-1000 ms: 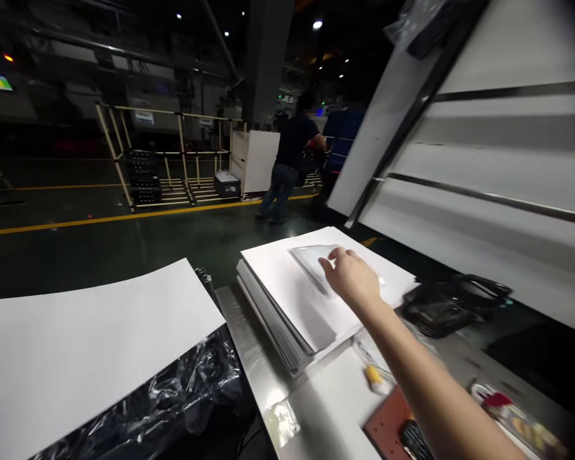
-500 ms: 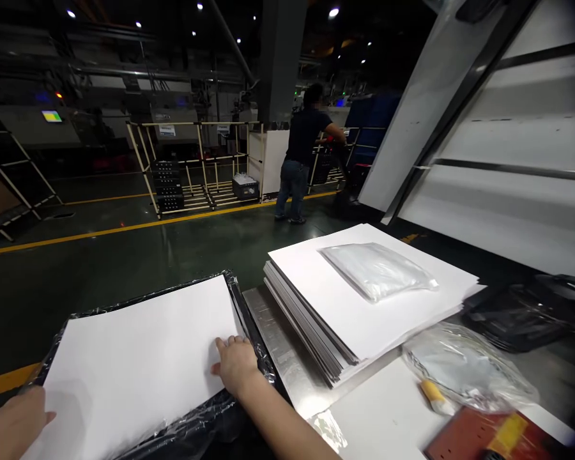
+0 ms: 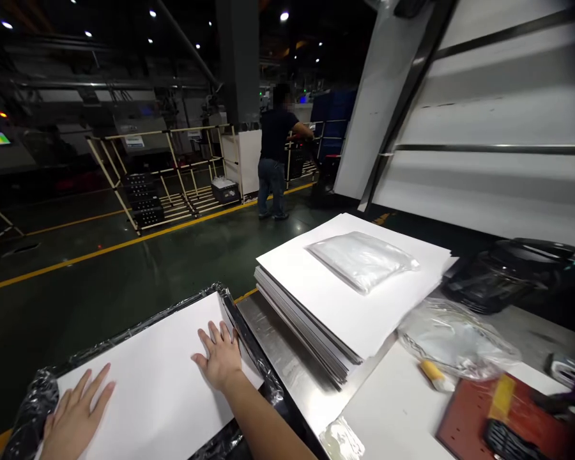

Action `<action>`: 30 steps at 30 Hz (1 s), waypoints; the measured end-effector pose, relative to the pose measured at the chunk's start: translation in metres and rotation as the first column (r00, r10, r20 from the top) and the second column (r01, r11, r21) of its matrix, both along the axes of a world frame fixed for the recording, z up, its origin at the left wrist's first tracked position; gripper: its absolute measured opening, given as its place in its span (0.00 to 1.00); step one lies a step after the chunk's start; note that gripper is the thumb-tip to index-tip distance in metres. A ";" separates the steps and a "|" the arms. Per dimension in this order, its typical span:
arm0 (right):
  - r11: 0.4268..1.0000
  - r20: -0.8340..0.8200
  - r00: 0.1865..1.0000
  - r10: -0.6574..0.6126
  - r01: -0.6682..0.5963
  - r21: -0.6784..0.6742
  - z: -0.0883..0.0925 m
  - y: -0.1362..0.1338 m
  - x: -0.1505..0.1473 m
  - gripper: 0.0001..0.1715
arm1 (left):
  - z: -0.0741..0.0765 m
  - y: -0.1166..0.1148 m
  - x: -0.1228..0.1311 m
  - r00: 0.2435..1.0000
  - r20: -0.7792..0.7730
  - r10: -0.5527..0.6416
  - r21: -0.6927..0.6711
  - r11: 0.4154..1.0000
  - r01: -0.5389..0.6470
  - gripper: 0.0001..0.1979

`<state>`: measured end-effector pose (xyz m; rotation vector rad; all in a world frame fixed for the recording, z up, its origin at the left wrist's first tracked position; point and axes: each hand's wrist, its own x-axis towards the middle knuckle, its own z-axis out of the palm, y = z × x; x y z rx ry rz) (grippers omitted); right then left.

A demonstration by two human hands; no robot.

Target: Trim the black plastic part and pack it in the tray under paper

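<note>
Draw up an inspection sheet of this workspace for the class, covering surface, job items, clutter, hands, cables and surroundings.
Surface: brushed steel tabletop.
Job items: flat white sheet on black plastic film; stack of thin white sheets topped by a clear plastic bag.
Clutter: crumpled clear plastic bag, yellow-tipped object, reddish-brown perforated board, black plastic bundle.
Hands: left hand and right hand open, flat on the sheet.
Cables: nothing seen.
Surroundings: dark green floor with yellow line, pale tubular rack, standing co-worker in dark shirt.
</note>
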<state>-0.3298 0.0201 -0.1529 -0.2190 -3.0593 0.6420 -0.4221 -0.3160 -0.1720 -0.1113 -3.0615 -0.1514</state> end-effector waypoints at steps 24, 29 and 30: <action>0.999 0.105 0.994 -0.035 0.037 -0.020 -0.011 -0.001 0.005 0.45 | -0.019 0.181 -0.027 0.853 0.030 -0.521 0.059 0.853 0.518 0.26; 0.999 0.129 0.991 -0.023 0.029 -0.042 -0.009 0.004 0.001 0.47 | -0.013 0.228 -0.039 0.736 -0.016 -0.677 0.099 0.732 0.674 0.28; 0.999 0.137 0.990 -0.019 0.025 -0.038 -0.009 0.006 0.001 0.48 | -0.012 0.238 -0.042 0.675 -0.006 -0.737 0.119 0.670 0.733 0.28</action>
